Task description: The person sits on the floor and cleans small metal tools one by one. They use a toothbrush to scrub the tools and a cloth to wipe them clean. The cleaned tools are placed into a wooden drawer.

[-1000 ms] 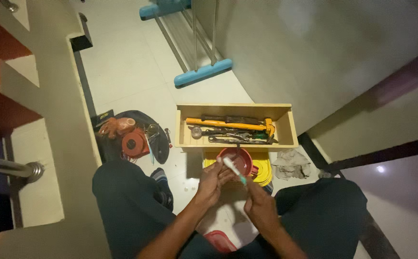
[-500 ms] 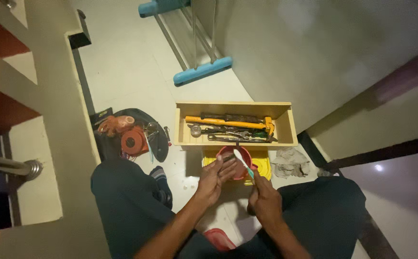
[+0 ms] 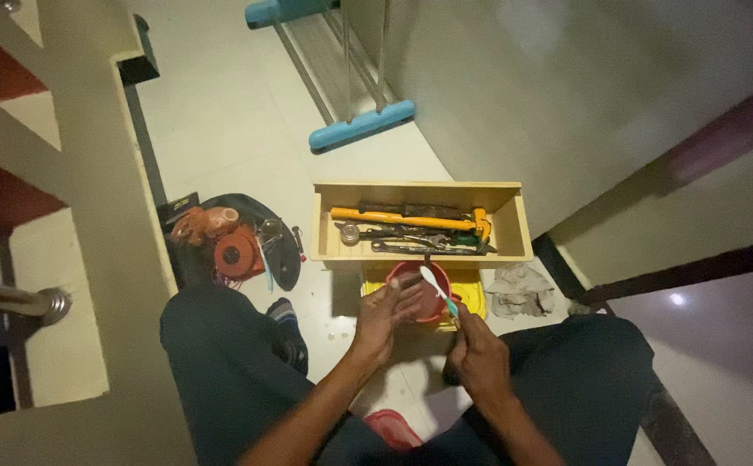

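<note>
My right hand (image 3: 477, 354) grips a toothbrush (image 3: 438, 291) with a white head and teal handle, its head pointing up over a red bowl (image 3: 432, 302). My left hand (image 3: 383, 314) holds a small dark part at its fingertips, right beside the brush head and above the bowl's left rim. The bowl rests on a yellow object (image 3: 472, 298) on the floor in front of my knees.
A wooden tray (image 3: 511, 226) behind the bowl holds an orange-handled wrench, pliers and other tools. A dark bag with an orange reel (image 3: 238, 251) lies to the left, a crumpled rag (image 3: 516, 289) to the right. A red lid (image 3: 389, 427) sits between my legs. Stairs rise at left.
Both hands moved slightly forward toward the bowl, and the toothbrush swung from pointing left across my left hand to pointing up over the bowl.
</note>
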